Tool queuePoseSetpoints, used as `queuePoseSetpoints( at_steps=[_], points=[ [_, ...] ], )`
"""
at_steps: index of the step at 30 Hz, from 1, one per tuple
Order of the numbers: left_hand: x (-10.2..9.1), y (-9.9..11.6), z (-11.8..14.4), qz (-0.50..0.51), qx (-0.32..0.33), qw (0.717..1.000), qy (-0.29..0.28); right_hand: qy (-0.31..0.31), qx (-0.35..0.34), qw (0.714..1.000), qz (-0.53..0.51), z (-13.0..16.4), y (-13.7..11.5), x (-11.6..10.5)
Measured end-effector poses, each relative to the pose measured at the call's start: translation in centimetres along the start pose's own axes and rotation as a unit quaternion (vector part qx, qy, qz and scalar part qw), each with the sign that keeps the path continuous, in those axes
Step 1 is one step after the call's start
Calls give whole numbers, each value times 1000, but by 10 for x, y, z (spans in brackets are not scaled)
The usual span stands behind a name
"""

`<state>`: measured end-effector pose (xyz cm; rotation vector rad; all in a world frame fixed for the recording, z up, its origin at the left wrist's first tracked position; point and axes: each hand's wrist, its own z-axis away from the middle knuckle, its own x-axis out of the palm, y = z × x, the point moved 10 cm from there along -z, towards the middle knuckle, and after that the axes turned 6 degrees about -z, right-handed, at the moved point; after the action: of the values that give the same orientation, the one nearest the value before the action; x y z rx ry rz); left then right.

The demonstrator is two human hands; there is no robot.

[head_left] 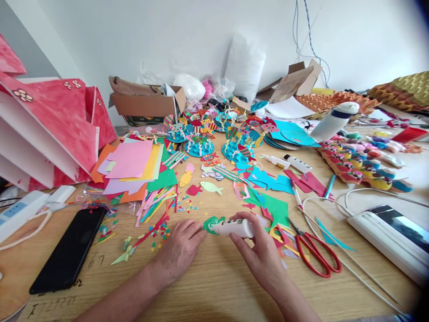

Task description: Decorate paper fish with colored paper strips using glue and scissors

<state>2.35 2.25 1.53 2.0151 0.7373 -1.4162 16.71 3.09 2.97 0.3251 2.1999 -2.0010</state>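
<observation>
My right hand [264,252] grips a white glue bottle [238,228] lying nearly level, its nozzle pointing left onto a small green paper fish [208,222]. Whitish glue seems to show on the fish by the nozzle. With its fingers together, my left hand [182,246] holds down the left edge of that cutout against the table. Beyond the hands lie other paper fish: a pale green one [212,187], a red one [194,190] and a yellow one [185,179]. Tiny coloured paper bits are scattered left of them.
Red-handled scissors [318,252] lie right of my right hand, near paper scraps and a white cable. A black phone [70,250] is at left, below stacked coloured paper [130,158]. Finished fish models on blue bases [199,147] stand behind. A white power bank [385,241] sits far right.
</observation>
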Motion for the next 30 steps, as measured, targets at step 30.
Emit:
queuePoseSetpoints(
  at_steps=[30],
  points=[
    [-13, -5, -19, 381, -111, 918, 4, -12, 194, 795, -575, 2, 28, 20]
  ],
)
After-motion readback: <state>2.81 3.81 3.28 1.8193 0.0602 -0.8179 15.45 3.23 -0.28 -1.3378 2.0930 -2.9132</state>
